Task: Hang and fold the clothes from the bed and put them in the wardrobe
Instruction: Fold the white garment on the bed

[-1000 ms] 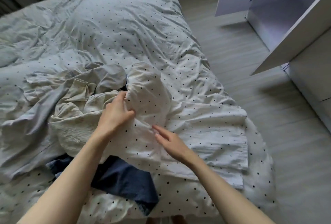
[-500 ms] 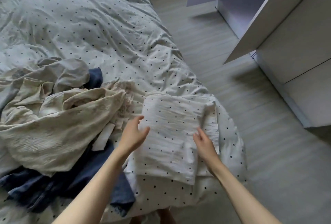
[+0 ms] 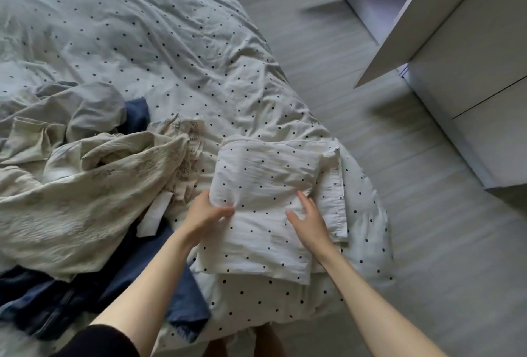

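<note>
The bed (image 3: pixel 142 42) fills your view from 9 to 12 o'clock; the wardrobe (image 3: pixel 470 77) stands open at 2 o'clock. A cream garment (image 3: pixel 85 199) lies crumpled at 9 o'clock over a navy one (image 3: pixel 176 285). The folded dotted garment (image 3: pixel 265 199) lies near the bed's corner, at center. Your left hand (image 3: pixel 206 214) grips its left edge, thumb on top, fingers tucked beneath. Your right hand (image 3: pixel 309 221) rests on its right side, fingers loosely spread and straight.
</note>
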A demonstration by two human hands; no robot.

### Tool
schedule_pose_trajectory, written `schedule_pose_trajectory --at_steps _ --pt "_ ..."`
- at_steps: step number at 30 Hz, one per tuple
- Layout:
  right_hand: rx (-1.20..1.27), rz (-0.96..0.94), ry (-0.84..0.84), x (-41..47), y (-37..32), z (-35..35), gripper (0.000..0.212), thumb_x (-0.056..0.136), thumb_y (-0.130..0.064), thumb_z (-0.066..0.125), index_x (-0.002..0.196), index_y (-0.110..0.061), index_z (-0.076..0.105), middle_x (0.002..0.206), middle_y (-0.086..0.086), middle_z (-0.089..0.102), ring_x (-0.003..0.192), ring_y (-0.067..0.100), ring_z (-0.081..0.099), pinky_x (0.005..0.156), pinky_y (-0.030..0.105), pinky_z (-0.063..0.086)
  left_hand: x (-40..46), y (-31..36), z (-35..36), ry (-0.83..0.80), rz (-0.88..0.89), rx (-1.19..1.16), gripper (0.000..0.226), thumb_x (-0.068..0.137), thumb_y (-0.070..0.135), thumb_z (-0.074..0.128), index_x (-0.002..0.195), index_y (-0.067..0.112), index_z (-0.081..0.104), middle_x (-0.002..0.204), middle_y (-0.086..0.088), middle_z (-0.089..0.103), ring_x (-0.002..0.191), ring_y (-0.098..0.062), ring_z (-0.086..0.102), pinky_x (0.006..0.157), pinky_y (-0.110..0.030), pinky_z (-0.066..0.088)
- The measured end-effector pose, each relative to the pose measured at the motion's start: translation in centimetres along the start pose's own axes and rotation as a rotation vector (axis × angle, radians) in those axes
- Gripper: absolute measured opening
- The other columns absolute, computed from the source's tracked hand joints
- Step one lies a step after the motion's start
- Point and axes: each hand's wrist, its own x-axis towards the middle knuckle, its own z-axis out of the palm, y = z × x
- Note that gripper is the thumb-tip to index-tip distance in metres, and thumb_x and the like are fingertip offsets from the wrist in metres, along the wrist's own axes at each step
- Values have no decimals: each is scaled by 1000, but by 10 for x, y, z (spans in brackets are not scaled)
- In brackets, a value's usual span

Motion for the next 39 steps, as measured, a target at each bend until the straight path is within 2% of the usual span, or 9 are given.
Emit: schedule_pose_trajectory --at_steps 5,9,12,15,19,23,28,33,39 --pt "158 -107 -9 4 -10 3 56 94 -15 54 146 -23 32 154 -6 23 134 -1 23 104 13 23 3 -6 -25 92 57 -108 35 76 9 73 105 15 55 97 -5 66 82 -19 66 60 -28 51" --pt "-5 -72 -79 11 -11 19 57 96 -17 50 148 -21 26 158 -2 9 144 10 11 113 25 16 3 -21 -37 95 50 -91 47 80 16 71 122 13 50 111 -6 63 95 -20 63 78 -37 54" --pt "-117 -64 74 9 -9 31 54 97 -17 46 148 -23 27 159 -4 -1 146 16 2 115 28 10 3 -25 -40 81 66 -87 56 84 28 69 131 12 45 117 -3 60 101 -17 62 83 -35 53" --pt "-481 -273 165 0 1 38 51 98 -19 42 147 -25 29 159 -1 -5 146 15 -7 118 31 -1 6 -25 -43 60 28 -19 34 85 43 63 108 19 56 106 1 64 87 -10 62 63 -23 48" --pt "-715 -406 -52 -12 16 50 51 101 -32 32 149 -27 16 154 -5 -11 145 14 -11 115 31 -13 5 -25 -42 61 23 52 24 82 39 68 94 24 54 96 7 63 82 -8 63 60 -24 49" --pt "-526 -277 -214 1 7 57 53 100 -27 34 150 -25 18 159 -2 5 146 12 2 118 30 -1 1 -7 -34 131 189 206 23 81 27 67 101 19 59 95 4 65 82 -9 61 63 -23 44" --pt "-23 -70 -187 14 -15 35 41 99 -23 44 139 -19 45 148 -4 39 137 10 32 113 26 25 -8 30 -17 132 345 272 21 83 17 61 103 17 57 94 1 62 80 -13 56 62 -24 39" --pt "51 -63 -124 -7 -4 8 38 99 -24 46 136 -18 49 146 -4 41 137 6 31 111 21 26 -18 48 -3 60 320 319 40 84 18 59 123 15 52 111 -5 62 100 -24 58 81 -32 46" --pt "232 -22 -89 -17 2 -11 37 99 -19 45 136 -16 49 139 -3 49 122 1 42 108 23 35 -26 57 24 46 418 353 43 80 14 59 122 16 52 104 -4 62 93 -20 56 67 -23 30"
